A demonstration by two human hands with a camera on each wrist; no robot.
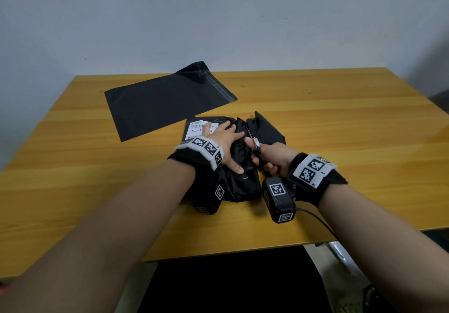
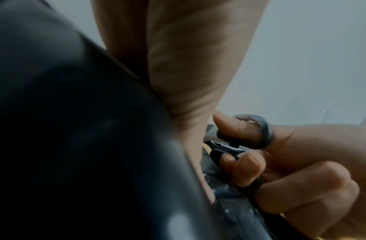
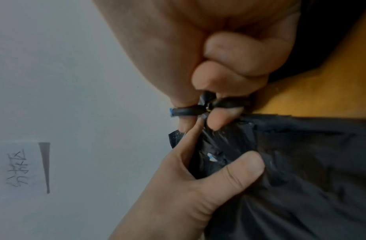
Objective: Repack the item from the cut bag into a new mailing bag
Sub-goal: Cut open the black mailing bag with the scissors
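The cut bag [image 1: 243, 186], crumpled black plastic with a white shipping label [image 1: 197, 128], lies mid-table. My left hand [image 1: 226, 142] presses flat on it, fingers spread over the label, thumb toward me. My right hand [image 1: 269, 158] grips the scissors [image 1: 257, 145], thumb and fingers through the black handle loops [image 3: 219, 105], blades in the bag's plastic right of my left fingers. The left wrist view shows the right hand [image 2: 301, 162] curled in those loops [image 2: 264, 129]. The new mailing bag [image 1: 165, 101] lies flat and black at the back left. The item inside is hidden.
The yellow wooden table [image 1: 340, 118] has bare room to the right and front left. Its near edge [image 1: 218, 249] is close to my forearms. A grey wall [image 1: 218, 21] stands behind, with a handwritten paper [image 3: 23, 167] on it. A cable [image 1: 318, 220] trails from my right wrist.
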